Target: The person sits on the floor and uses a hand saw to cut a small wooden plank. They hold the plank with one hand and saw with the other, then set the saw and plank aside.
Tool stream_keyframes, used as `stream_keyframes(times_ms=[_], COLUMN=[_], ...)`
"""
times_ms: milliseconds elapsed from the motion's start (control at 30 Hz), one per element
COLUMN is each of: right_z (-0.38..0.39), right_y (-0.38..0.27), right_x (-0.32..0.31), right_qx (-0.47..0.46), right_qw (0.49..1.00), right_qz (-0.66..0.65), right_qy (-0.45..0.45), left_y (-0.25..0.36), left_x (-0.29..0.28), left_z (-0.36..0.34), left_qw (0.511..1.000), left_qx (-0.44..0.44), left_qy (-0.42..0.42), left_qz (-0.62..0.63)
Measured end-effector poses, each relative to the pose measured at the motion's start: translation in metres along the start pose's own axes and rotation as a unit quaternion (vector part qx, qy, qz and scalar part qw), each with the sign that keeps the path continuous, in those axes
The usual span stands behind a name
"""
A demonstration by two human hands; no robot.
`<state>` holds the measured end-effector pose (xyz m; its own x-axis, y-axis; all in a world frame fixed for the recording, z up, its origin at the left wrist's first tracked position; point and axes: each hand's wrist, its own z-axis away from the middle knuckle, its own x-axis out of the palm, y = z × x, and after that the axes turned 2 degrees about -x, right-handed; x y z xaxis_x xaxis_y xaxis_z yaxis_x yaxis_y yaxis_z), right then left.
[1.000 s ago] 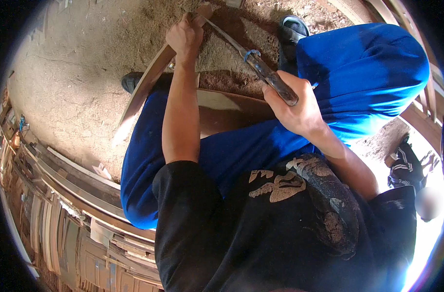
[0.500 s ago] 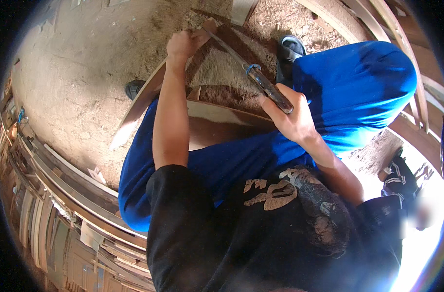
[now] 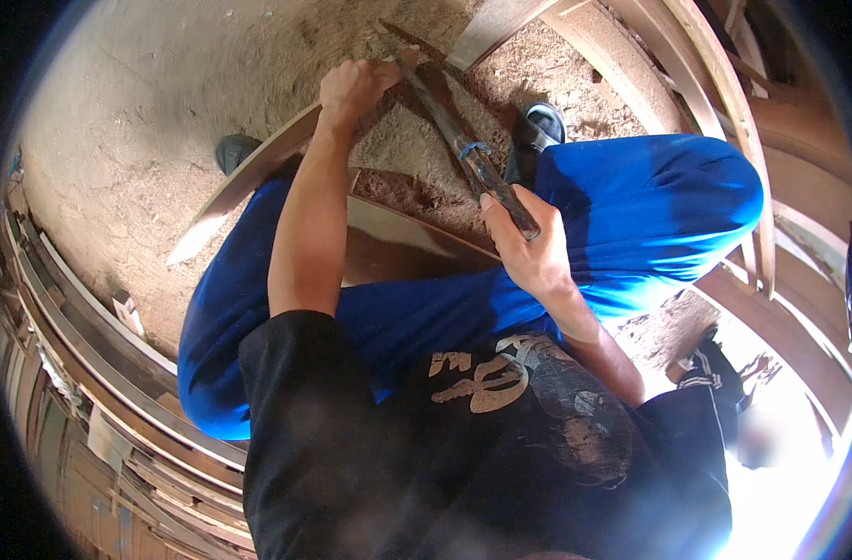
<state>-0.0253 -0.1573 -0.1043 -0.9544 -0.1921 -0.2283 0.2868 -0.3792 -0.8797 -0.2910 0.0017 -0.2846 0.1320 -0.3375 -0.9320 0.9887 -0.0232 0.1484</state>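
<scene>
The person's left hand [image 3: 351, 89] is closed around the far end of a long wooden strip [image 3: 258, 170], whose other end slants out past the left knee, above the dirt floor [image 3: 118, 187]. The right hand [image 3: 530, 252] is wrapped around the dark handle [image 3: 489, 177] of a long knife [image 3: 439, 114], its tip at the strip's far end; whether they touch cannot be told. A board [image 3: 398, 229] lies between the blue trouser legs [image 3: 650, 205]. Stacked planks [image 3: 99, 350] line the floor's left edge, curved timbers [image 3: 725, 79] its right
</scene>
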Motion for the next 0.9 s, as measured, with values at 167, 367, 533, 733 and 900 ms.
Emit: stream_keyframes(times_ms=[167, 367, 533, 733, 900], right_z=[-0.012, -0.013, -0.050, -0.099, -0.129], right_y=[0.001, -0.043, -0.012, 0.033, 0.052], right_x=[-0.015, -0.035, -0.016, 0.022, 0.039], right_qx=[0.050, 0.064, 0.033, -0.033, 0.001], right_qw=[0.998, 0.989, 0.995, 0.999, 1.000], right_qz=[-0.023, -0.130, -0.087, 0.010, 0.001], right_qy=[-0.025, 0.001, -0.032, -0.022, 0.004], left_y=[-0.004, -0.007, -0.006, 0.008, 0.005], left_x=[0.004, 0.014, 0.013, -0.004, 0.002], left_z=[-0.002, -0.007, -0.006, 0.001, -0.003], left_qw=[1.000, 0.999, 0.999, 0.998, 0.999], left_qx=[-0.007, -0.024, -0.031, -0.052, -0.029], left_qy=[0.012, -0.018, 0.001, -0.034, -0.016], left_qz=[0.025, -0.014, 0.018, -0.004, -0.033])
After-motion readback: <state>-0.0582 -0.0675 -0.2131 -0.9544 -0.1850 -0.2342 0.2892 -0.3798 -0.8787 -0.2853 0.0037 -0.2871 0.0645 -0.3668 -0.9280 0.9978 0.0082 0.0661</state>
